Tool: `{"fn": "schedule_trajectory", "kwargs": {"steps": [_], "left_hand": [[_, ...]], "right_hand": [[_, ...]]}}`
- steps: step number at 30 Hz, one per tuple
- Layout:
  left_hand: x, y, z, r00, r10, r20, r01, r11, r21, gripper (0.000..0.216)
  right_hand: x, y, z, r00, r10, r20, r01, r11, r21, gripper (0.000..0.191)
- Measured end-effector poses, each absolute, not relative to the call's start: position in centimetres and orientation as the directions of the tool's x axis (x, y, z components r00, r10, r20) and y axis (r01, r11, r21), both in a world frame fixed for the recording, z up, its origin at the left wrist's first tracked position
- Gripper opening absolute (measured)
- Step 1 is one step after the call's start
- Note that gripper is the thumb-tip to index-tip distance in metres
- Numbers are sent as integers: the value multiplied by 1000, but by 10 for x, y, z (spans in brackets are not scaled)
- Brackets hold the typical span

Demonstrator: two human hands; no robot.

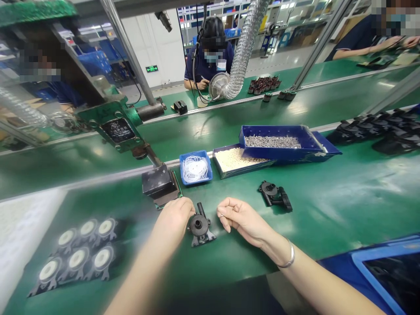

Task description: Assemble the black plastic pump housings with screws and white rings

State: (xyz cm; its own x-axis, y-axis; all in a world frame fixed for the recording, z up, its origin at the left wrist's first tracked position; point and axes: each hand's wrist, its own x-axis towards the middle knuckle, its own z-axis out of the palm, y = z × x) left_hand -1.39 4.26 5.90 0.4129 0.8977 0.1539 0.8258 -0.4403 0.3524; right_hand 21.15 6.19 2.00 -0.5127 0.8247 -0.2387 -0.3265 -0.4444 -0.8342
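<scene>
A black plastic pump housing [198, 224] with a round body and an upright pipe stub sits on the green bench between my hands. My left hand [177, 216] is closed at the housing's left edge, and its fingertips are partly hidden. To the right of the housing, apart from it, my right hand [241, 218] pinches a small shiny metal piece that looks like a screw. A second black housing [274, 195] lies farther right. Behind my hands are a blue tray of white rings [196, 168] and a blue bin of metal screws [272, 142].
A green press [120, 127] stands at the left with its black block [158, 181] near my left hand. A tray of small cream parts [234, 159] touches the screw bin. Several housings with white discs [77, 258] sit at left. A co-worker [210, 57] sits opposite.
</scene>
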Motion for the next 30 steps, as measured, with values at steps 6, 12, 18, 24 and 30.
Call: {"fn": "schedule_trajectory", "kwargs": {"steps": [6,12,18,24,30], "left_hand": [[-16,44,50,448,880,160,834,-475,280,19],[-18,19,67,339,857,387,815,-473,334,23],[19,-6,79,282,878,386,611,-474,633,7],[24,-12,72,184,896,404,591,-429,683,13],[17,-19,72,132,949,286,527,-311,791,18]], "right_hand": [[214,61,18,-529,817,-231,-308,-438,-845,29],[212,56,26,-526,819,-230,-292,-428,-855,34],[191,43,39,-574,813,-97,-344,-346,-873,33],[179,30,47,-519,854,-17,-300,-200,-933,30],[178,26,52,-505,863,4,-186,-105,-977,26]]}}
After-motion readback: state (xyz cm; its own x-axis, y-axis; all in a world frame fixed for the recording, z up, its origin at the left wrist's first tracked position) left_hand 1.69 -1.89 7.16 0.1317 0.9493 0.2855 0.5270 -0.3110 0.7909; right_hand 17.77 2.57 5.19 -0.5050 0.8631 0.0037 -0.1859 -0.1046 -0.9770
